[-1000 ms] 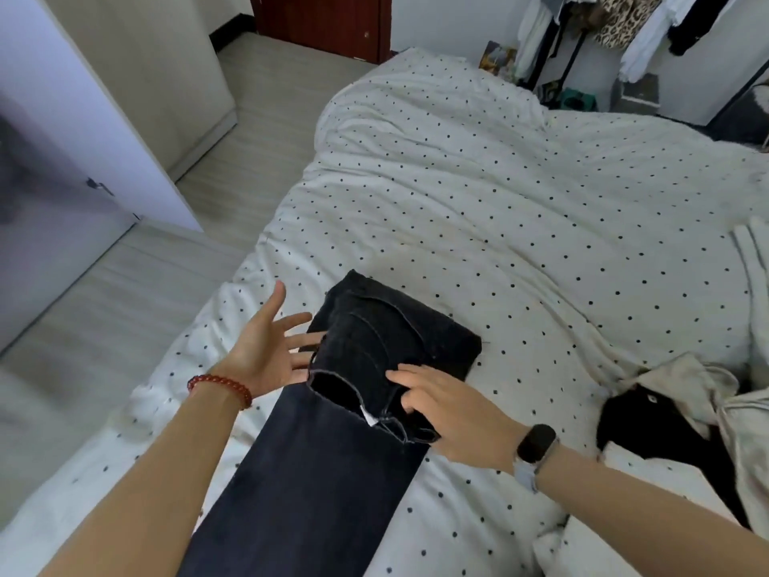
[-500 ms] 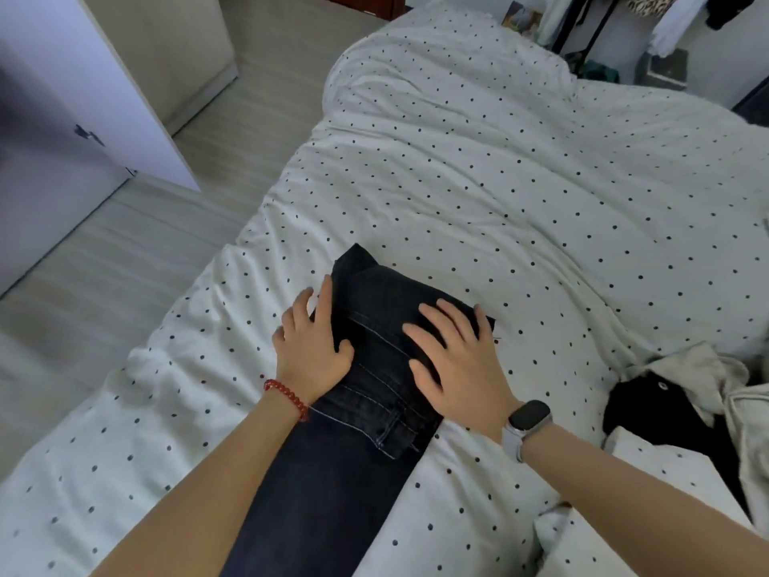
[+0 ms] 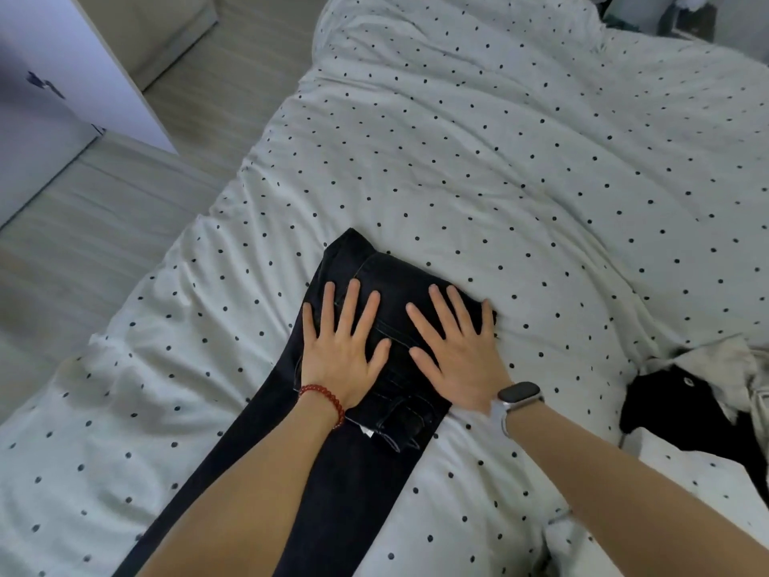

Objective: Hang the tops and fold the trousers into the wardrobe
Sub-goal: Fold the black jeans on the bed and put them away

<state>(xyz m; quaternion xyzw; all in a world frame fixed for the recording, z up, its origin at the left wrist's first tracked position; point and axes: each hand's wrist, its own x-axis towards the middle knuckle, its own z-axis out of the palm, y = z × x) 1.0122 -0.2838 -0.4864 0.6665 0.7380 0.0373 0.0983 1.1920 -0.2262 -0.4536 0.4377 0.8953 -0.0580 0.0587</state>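
the left hand [image 3: 339, 351] is lying flat with its fingers [image 3: 347, 304] straight and spread, grasping nothing, pressing down on the folded top of the jeans [image 3: 399, 293]. the right hand [image 3: 457, 351] is lying the same way just beside it, fingers [image 3: 451, 314] fanned out and released, its little finger reaching the right edge of the fold. a red bead bracelet [image 3: 322, 399] is circling the left wrist and a watch [image 3: 518, 399] is sitting on the right one. the jeans are lying on the bed [image 3: 478, 139], their waist end doubled back over the legs, which are running down toward the bottom of the view beneath the left forearm. a pile of black and cream clothes [image 3: 707, 393] is resting on the bed well to the right. a white door [image 3: 79, 64] is standing over the pale wood floor [image 3: 104, 226] at the upper left.
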